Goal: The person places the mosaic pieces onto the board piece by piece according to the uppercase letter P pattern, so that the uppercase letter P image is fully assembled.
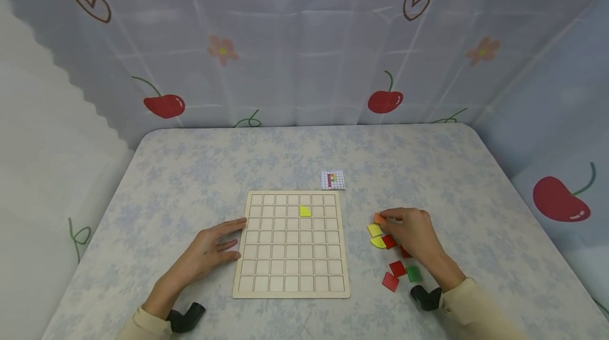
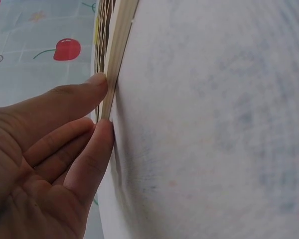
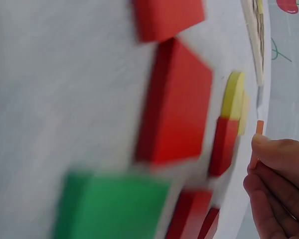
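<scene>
A pale wooden grid board (image 1: pixel 292 294) lies on the table, with one yellow tile (image 1: pixel 305 211) in a cell of its second row. Along the board's left edge, my left hand (image 1: pixel 204 253) touches the frame with its thumb and a fingertip. In the left wrist view those fingers (image 2: pixel 92 159) meet the board's side. My right hand (image 1: pixel 414 231) pinches an orange tile (image 3: pixel 257 144) between thumb and fingers, right of the board. Close to it lie yellow tiles (image 1: pixel 374 230), red tiles (image 1: pixel 397 268) and a green tile (image 1: pixel 413 274).
Behind the board's top right corner sits a small printed pattern card (image 1: pixel 332 180) with a coloured grid. A cherry-patterned curtain (image 1: pixel 295 65) hangs at the table's far edge. Black wrist straps or mounts (image 1: pixel 186 318) show near both sleeves.
</scene>
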`<state>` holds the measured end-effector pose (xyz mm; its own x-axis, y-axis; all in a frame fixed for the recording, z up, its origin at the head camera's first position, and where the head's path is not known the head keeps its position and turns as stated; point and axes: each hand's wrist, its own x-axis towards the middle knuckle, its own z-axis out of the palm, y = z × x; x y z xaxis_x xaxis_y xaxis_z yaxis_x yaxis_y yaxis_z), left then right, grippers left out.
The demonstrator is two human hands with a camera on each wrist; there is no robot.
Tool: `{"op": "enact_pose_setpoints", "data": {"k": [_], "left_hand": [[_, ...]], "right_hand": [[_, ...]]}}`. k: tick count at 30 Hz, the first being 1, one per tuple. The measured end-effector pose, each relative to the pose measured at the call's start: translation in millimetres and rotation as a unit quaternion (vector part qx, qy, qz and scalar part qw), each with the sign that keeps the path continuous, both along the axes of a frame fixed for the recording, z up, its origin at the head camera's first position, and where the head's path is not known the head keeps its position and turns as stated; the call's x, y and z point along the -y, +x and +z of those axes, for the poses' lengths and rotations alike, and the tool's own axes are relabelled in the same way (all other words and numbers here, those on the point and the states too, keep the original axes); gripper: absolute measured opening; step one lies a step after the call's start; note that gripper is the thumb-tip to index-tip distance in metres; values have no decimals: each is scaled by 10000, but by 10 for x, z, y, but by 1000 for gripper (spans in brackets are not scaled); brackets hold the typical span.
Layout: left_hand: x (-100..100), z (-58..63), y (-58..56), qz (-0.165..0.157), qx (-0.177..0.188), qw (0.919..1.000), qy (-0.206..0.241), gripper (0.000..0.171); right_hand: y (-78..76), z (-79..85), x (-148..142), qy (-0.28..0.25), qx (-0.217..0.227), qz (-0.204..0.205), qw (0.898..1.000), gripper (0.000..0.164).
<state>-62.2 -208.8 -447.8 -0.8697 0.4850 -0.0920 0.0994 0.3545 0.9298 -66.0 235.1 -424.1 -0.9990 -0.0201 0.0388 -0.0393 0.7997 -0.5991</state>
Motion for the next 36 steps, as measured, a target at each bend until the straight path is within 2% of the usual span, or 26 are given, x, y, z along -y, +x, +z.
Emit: {"op": "enact_pose_setpoints", "data": {"k": [4, 11, 22, 30, 36], "left_hand": [[-1, 9, -3, 23, 96, 9999, 32, 68], [-1, 10, -2, 18, 178, 9998, 127, 68], [6, 2, -16, -65, -8, 9999, 136, 69], [8, 17, 1, -37, 148, 9994, 325, 68], [12, -2, 2, -80, 118, 9993, 332, 68]], "right_hand": [[-113, 6, 193, -180, 40, 92, 9998, 24], [-311, -4, 609, -576, -159, 439, 9972, 22], [-419, -18, 1139, -1472, 270, 547, 9872, 20], [-453, -47, 1359, -1294, 134, 900, 9874, 17], [-482, -57, 1488, -1125, 58, 1204, 9863, 18]]}}
